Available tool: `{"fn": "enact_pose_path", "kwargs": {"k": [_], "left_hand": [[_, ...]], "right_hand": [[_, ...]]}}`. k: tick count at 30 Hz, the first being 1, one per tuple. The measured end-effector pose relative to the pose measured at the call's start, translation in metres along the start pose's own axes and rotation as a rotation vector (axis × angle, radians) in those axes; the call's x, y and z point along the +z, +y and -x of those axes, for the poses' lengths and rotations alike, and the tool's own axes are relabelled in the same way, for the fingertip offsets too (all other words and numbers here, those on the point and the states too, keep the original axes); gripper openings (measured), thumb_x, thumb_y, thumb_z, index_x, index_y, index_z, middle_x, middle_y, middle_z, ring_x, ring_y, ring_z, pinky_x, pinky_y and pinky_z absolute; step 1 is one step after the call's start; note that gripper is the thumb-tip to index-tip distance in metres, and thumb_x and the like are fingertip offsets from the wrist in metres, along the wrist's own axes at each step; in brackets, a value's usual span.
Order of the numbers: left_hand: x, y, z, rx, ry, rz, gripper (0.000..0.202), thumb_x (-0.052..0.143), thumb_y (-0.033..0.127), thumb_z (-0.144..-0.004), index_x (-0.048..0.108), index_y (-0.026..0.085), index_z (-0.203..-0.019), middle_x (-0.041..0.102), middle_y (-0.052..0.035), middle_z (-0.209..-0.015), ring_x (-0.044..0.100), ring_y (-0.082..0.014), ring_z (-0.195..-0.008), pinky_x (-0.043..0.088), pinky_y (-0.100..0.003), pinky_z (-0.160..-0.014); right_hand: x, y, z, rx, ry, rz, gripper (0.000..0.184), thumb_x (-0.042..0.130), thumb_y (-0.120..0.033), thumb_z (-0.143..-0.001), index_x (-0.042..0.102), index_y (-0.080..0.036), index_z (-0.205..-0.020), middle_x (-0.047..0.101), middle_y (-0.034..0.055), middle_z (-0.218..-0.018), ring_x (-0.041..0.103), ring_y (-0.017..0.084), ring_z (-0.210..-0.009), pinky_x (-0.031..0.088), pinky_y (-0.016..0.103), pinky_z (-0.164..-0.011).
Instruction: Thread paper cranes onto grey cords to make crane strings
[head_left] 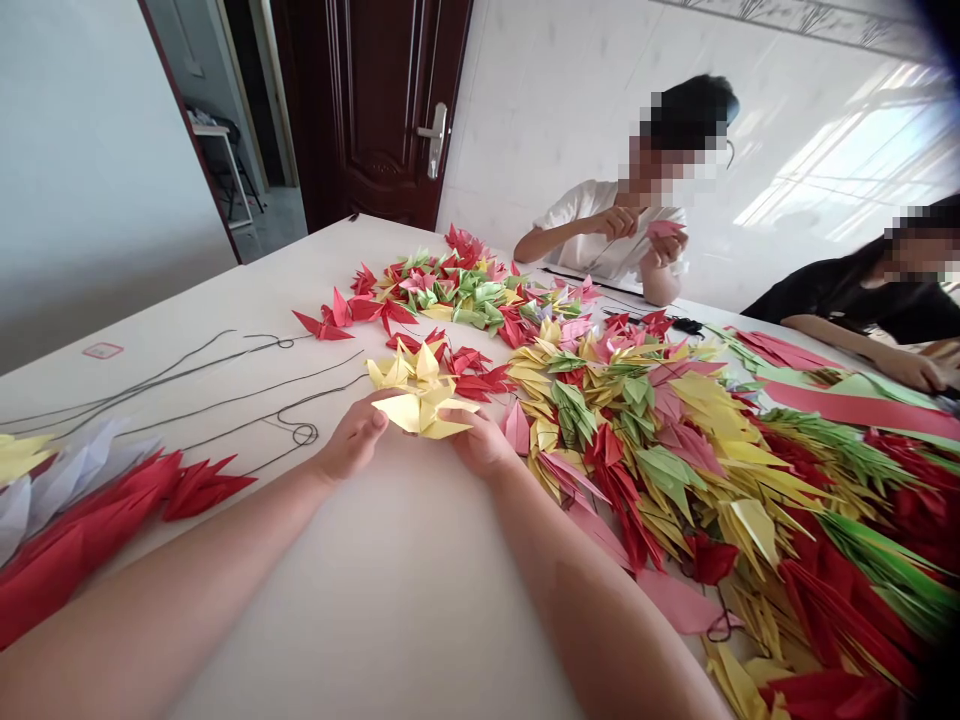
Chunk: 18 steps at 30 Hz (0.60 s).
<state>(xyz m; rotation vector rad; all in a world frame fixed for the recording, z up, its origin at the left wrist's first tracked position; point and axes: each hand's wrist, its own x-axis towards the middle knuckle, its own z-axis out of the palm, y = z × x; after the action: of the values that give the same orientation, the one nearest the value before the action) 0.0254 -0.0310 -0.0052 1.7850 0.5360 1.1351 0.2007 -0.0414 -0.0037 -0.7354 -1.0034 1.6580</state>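
Note:
Between my two hands is a yellow folded paper crane (426, 412), wings spread to both sides, just above the white table. My left hand (354, 437) pinches its left wing between thumb and fingers. At the opposite wing, my right hand (481, 440) grips the paper, its fingers partly hidden. Directly behind it sit more yellow paper cranes (405, 368). Red paper cranes (474, 374) lie just beyond, to the right. Left of my left hand, loose black strings (296, 420) run across the tabletop.
A large heap of mixed paper cranes (652, 440) covers the table's right side. Stacked red cranes (97, 520) and white ones (79, 475) lie at the left edge. Across the table, a person in white (600, 220) holds a pink crane (666, 229); another person in black (840, 290) sits farther right.

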Motion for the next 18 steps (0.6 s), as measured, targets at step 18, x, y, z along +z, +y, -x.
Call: {"fn": "enact_pose_path", "kwargs": {"k": [18], "left_hand": [[0.000,0.011,-0.008,-0.287,0.179,0.572,0.065,0.046,0.068,-0.069,0.056,0.026,-0.117,0.058,-0.0047,-0.098,0.054,-0.0158,-0.078,0.046,-0.031,-0.072]], "right_hand": [[-0.001,0.000,-0.001,0.071,-0.078,0.283,0.016,0.063,-0.026,-0.061,0.066,-0.019,-0.075,0.065,0.0006,-0.079,0.057,0.016,-0.080,0.042,0.027,-0.072]]}}
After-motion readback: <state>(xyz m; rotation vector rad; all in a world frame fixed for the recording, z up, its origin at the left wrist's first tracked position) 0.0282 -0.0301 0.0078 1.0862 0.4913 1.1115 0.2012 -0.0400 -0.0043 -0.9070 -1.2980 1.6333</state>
